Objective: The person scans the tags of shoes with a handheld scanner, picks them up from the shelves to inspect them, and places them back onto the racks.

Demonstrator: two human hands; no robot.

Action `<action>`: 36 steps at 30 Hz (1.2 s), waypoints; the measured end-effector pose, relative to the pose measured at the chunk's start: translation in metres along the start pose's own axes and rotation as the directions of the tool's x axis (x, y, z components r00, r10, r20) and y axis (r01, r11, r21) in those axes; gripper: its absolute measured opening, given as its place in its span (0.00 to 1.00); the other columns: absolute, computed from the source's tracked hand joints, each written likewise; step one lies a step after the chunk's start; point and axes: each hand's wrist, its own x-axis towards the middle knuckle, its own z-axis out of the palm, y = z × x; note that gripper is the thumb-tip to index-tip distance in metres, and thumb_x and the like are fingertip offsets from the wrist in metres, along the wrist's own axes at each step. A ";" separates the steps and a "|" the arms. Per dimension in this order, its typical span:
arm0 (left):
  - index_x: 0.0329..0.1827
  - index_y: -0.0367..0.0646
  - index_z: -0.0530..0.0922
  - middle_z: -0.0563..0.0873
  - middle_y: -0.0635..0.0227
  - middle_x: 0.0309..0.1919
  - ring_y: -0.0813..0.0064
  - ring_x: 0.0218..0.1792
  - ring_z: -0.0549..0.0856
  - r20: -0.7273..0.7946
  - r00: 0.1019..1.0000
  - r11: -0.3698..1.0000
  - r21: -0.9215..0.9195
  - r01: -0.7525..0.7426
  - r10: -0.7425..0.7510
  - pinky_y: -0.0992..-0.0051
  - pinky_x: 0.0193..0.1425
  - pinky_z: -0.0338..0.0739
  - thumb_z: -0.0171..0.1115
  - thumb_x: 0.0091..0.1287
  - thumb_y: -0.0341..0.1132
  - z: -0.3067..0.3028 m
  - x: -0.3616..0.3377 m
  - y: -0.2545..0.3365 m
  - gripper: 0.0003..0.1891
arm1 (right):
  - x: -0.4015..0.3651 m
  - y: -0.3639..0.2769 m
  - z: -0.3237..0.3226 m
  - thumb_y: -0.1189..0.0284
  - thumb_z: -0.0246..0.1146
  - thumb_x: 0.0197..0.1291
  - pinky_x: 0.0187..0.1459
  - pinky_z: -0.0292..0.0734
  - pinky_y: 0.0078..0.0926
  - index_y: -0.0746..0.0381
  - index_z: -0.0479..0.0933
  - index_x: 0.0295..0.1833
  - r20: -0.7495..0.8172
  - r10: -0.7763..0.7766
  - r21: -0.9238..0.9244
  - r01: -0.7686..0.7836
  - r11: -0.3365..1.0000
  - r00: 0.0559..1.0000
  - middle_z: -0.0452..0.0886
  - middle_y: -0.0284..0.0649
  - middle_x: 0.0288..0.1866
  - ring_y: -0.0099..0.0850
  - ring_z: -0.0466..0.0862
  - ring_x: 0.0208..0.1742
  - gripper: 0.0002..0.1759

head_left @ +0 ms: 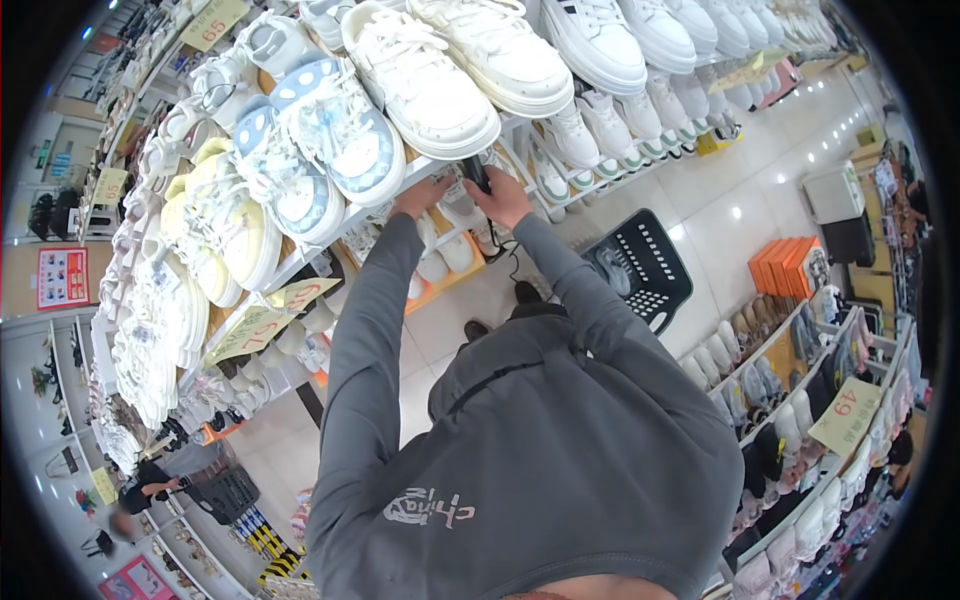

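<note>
Evidently, a black object [477, 176] is gripped by the right hand [504, 197], its fingers closed around it, just below the edge of the upper shelf [418, 172]. The left hand [421, 197] is placed just beside it, near pale shoes [459, 205] on a lower level; whether its fingers are apart or together cannot be told. A thin dark cord [512, 262] is seen hanging below the right hand. Above the hands, the shelf is filled with white sneakers [425, 85], and to the left 1 blue-and-white pair [345, 135] and yellow-and-white shoes [240, 215] are displayed. On the floor [440, 300], a black basket [655, 270] is set, with a greyish item [612, 268] held inside. At the lower left, 1 other person [150, 487] is seen near a dark basket [224, 494].
</note>
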 end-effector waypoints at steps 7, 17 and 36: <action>0.73 0.41 0.71 0.81 0.45 0.65 0.48 0.66 0.80 -0.054 0.995 0.994 0.055 0.090 -0.087 0.56 0.67 0.76 0.73 0.63 0.54 0.004 -0.005 0.013 0.40 | 0.036 0.002 0.033 0.49 0.66 0.65 0.45 0.81 0.49 0.66 0.81 0.45 -0.083 -0.091 -0.165 0.076 0.983 0.992 0.86 0.54 0.38 0.54 0.87 0.42 0.27; 0.71 0.44 0.73 0.81 0.48 0.66 0.45 0.65 0.81 -0.200 0.978 0.989 0.120 0.088 -0.062 0.52 0.65 0.77 0.72 0.64 0.49 0.007 -0.008 0.016 0.35 | 0.045 -0.018 0.032 0.51 0.66 0.66 0.46 0.83 0.50 0.65 0.84 0.42 -0.042 -0.022 -0.300 0.008 0.954 0.999 0.88 0.54 0.40 0.53 0.88 0.43 0.25; 0.76 0.34 0.60 0.68 0.36 0.66 0.42 0.52 0.84 -0.395 0.918 0.945 -0.285 -0.162 0.038 0.55 0.58 0.81 0.70 0.68 0.38 0.042 -0.082 0.011 0.38 | 0.023 -0.003 0.052 0.68 0.74 0.58 0.49 0.82 0.49 0.65 0.74 0.60 -0.229 -0.129 -0.184 0.087 0.979 0.965 0.78 0.56 0.54 0.55 0.85 0.50 0.27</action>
